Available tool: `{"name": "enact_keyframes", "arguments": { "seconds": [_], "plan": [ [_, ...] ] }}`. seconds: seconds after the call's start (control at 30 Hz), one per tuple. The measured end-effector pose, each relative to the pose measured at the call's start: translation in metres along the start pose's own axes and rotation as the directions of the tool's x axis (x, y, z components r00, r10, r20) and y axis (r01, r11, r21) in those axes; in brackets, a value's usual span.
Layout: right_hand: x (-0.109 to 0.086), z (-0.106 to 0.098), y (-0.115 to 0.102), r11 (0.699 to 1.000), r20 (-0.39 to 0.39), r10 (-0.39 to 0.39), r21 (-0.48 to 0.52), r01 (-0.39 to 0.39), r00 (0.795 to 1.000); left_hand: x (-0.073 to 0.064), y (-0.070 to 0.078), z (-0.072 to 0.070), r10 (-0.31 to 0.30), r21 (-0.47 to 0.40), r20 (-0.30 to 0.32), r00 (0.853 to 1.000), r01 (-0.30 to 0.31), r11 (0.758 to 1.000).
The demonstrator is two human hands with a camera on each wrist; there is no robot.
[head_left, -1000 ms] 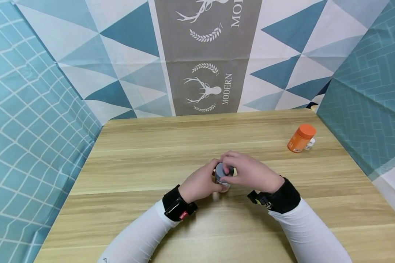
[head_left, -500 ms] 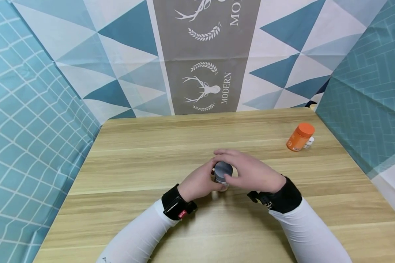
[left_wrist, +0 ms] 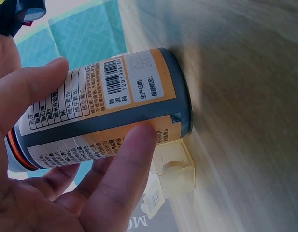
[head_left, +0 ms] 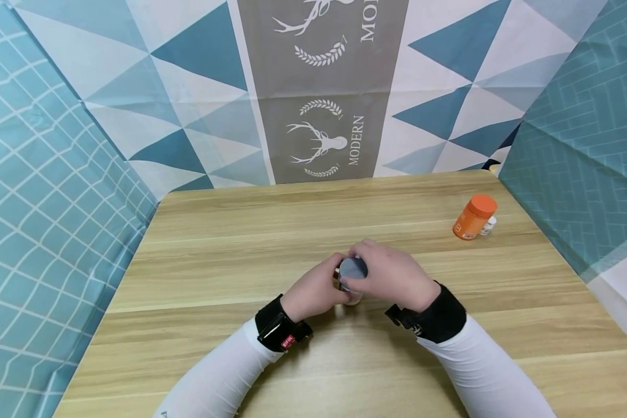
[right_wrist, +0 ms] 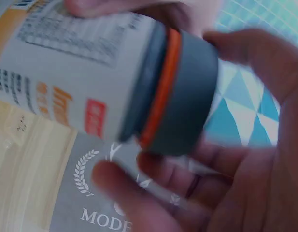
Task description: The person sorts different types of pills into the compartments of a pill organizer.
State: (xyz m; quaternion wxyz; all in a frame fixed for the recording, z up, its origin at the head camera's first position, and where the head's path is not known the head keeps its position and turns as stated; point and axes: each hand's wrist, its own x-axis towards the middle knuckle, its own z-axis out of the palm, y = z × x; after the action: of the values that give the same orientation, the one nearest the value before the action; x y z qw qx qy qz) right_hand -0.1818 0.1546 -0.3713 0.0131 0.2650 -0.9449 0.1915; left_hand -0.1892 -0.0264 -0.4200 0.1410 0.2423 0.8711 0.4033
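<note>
A vitamin bottle (left_wrist: 98, 116) with a white and orange label stands on the wooden table, seen sideways in the wrist views. My left hand (head_left: 314, 291) grips its body, thumb on one side and fingers on the other. Around the grey cap (head_left: 353, 268) curl the thumb and fingers of my right hand (head_left: 394, 274). An orange ring (right_wrist: 161, 92) shows just below the cap in the right wrist view. Most of the bottle's body is hidden by my hands in the head view.
An orange bottle (head_left: 474, 217) stands at the table's (head_left: 271, 223) far right, with a small white bottle (head_left: 488, 226) beside it. A small cream box (left_wrist: 174, 169) sits beyond the held bottle. Patterned cloths hang along the back and both sides.
My right hand's fingers spread off the cap half a second ago, and now they close round it again. The left hand keeps its grip on the bottle.
</note>
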Motion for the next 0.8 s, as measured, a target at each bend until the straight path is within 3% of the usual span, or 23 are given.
{"name": "enact_keyframes", "arguments": {
  "seconds": [0.1, 0.2, 0.33, 0.43, 0.5, 0.63, 0.8],
  "plan": [
    [0.001, 0.004, -0.004, 0.994, -0.044, 0.1, -0.046, -0.102, 0.994, 0.0, 0.001, 0.0, 0.011, -0.012, 0.0, 1.0, -0.011, 1.0],
    [0.001, 0.004, -0.003, 0.992, -0.048, 0.113, -0.055, -0.115, 0.992, 0.0, 0.001, 0.0, 0.019, -0.018, 0.0, 1.0, -0.019, 1.0],
    [-0.002, -0.005, 0.002, 0.999, 0.0, -0.054, -0.011, 0.054, 0.999, 0.0, 0.0, 0.0, 0.029, -0.03, -0.003, 1.0, -0.029, 0.999],
    [-0.003, -0.009, 0.004, 0.979, 0.072, -0.204, 0.013, 0.203, 0.976, -0.001, -0.001, 0.0, 0.062, -0.026, -0.002, 0.998, -0.062, 0.998],
    [-0.003, -0.009, 0.004, 0.972, 0.107, -0.235, 0.023, 0.234, 0.966, -0.001, -0.002, 0.0, 0.081, -0.023, -0.004, 0.997, -0.081, 0.996],
    [-0.001, -0.003, 0.004, 0.985, 0.12, -0.17, 0.034, 0.167, 0.978, -0.002, -0.001, 0.0, 0.045, 0.003, -0.017, 0.999, -0.045, 0.999],
    [0.002, 0.008, 0.003, 1.0, 0.031, -0.008, 0.019, 0.007, 0.999, -0.001, 0.001, 0.001, -0.01, 0.007, -0.01, 1.0, 0.01, 1.0]
  ]
}}
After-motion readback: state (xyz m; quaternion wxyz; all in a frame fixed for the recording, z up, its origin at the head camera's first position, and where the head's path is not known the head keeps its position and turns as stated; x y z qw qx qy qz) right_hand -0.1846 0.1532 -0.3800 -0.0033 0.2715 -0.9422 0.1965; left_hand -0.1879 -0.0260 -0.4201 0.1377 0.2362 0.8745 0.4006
